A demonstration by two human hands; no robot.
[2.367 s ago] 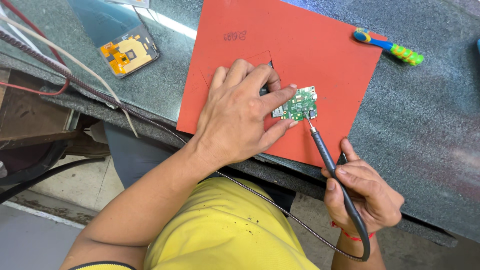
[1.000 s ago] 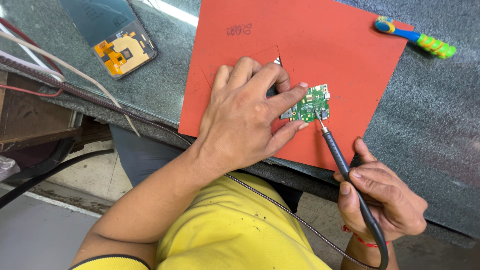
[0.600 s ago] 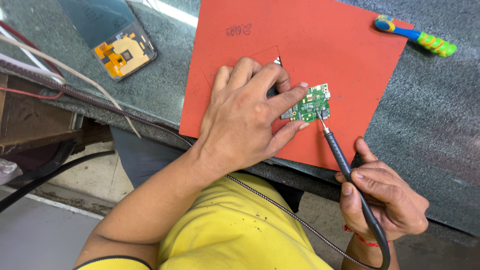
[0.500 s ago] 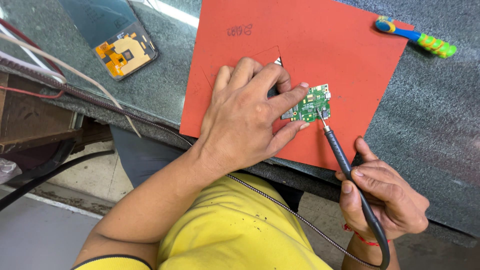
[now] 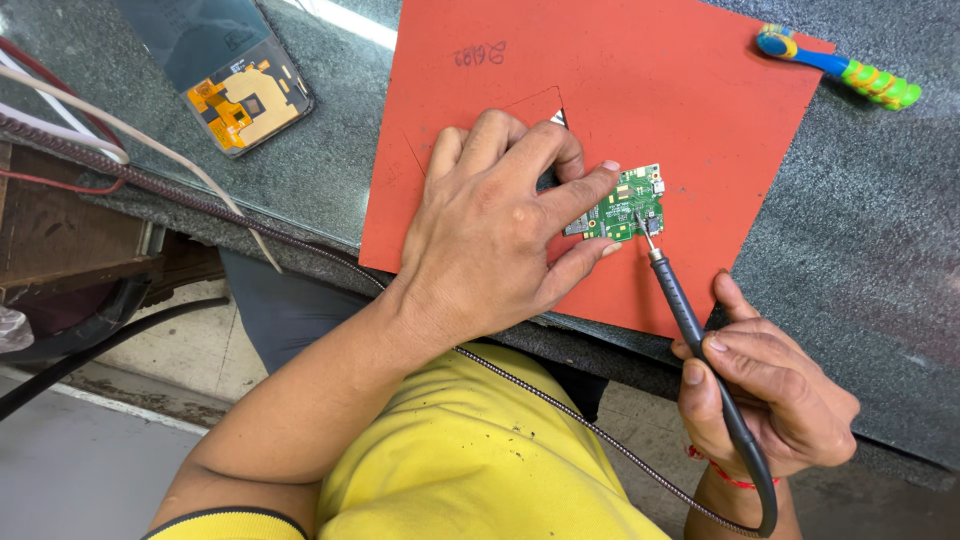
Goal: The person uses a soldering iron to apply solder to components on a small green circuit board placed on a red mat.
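Note:
A small green circuit board (image 5: 628,204) lies on a red mat (image 5: 640,110) on the grey stone bench. My left hand (image 5: 500,225) rests flat on the mat and pins the board between forefinger and thumb. My right hand (image 5: 765,395) grips a black soldering iron (image 5: 700,345) like a pen. Its metal tip touches the board's right part. The iron's braided cable runs from below my right hand across my yellow shirt.
A phone display part with orange flex cables (image 5: 240,95) lies at the bench's upper left. A toothbrush with a blue and green handle (image 5: 840,68) sits at the mat's top right corner. Several cables (image 5: 120,165) cross the bench's left edge.
The iron's tip has shifted slightly up onto the board's right part. My left hand still holds the board in the same place.

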